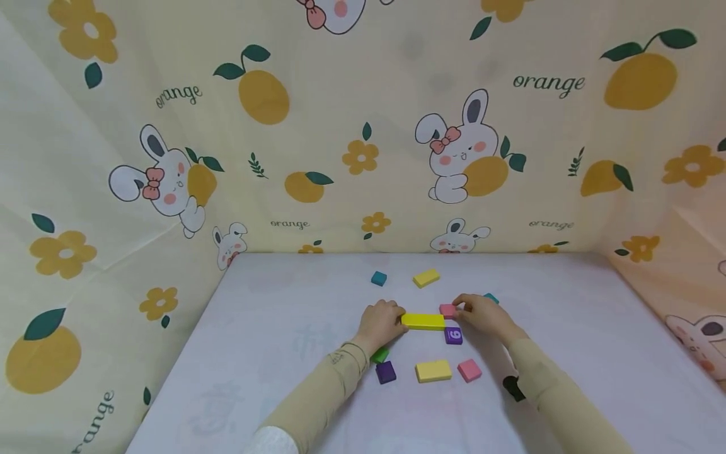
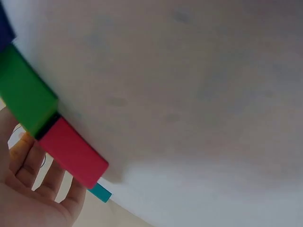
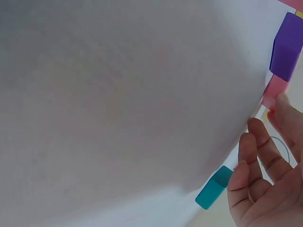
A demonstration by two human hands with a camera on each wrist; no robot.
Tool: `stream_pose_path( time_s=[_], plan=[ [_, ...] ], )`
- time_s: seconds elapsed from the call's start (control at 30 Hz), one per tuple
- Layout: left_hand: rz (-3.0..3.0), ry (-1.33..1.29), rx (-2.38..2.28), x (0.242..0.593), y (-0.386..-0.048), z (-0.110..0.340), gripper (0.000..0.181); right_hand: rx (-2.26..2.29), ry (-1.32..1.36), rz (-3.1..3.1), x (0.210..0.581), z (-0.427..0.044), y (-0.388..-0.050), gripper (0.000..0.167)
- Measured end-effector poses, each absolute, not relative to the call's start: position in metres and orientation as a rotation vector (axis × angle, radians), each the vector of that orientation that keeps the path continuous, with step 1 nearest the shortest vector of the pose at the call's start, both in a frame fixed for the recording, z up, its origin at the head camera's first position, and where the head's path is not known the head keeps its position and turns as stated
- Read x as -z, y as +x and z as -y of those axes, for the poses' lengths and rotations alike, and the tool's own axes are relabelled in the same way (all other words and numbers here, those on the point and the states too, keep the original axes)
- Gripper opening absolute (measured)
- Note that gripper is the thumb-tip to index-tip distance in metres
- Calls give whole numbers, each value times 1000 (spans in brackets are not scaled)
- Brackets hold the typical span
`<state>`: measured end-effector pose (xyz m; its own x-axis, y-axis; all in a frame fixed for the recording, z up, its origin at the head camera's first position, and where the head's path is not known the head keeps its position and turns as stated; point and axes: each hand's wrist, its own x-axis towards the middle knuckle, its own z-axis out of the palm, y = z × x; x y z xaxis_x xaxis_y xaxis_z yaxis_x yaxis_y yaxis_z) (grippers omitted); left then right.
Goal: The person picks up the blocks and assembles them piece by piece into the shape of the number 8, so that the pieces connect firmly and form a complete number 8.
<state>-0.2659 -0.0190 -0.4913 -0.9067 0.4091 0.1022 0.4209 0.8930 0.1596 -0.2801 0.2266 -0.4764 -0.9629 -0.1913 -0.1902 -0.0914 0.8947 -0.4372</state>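
Note:
My left hand (image 1: 381,323) holds the left end of a long yellow block (image 1: 423,321) between thumb and fingers. On the right, my right hand (image 1: 482,315) pinches a small pink block (image 1: 448,311) at the yellow block's far right corner. A purple block with a white digit (image 1: 454,335) lies against the yellow block's near right corner. In the left wrist view, a green block (image 2: 28,90) and a red block (image 2: 73,152) lie beside the left hand's fingers; the head view hides the red one. The right wrist view shows the thumb against the pink block (image 3: 274,92).
Nearer me lie a dark purple block (image 1: 386,372), a pale yellow block (image 1: 433,371) and another pink block (image 1: 469,371). Farther back are a blue block (image 1: 379,278) and a yellow block (image 1: 426,278). A teal block (image 3: 213,188) sits beyond the right hand. Printed cloth (image 1: 340,221) walls the table.

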Motion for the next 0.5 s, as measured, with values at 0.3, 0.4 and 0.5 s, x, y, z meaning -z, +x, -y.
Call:
stream_pose_path(
  time_s=[0.3,0.4,0.5],
  plan=[
    [3029,-661,232,490,-266,17,45,667,-213,-2820,476,-227,-280,26],
    [3037,-678,252,491,-266,20,50,649,-247,-2824,476,-227,-280,25],
    [3030,-708,273,491,-266,24,51,633,-270,-2829,475,-226,-279,26]
  ],
)
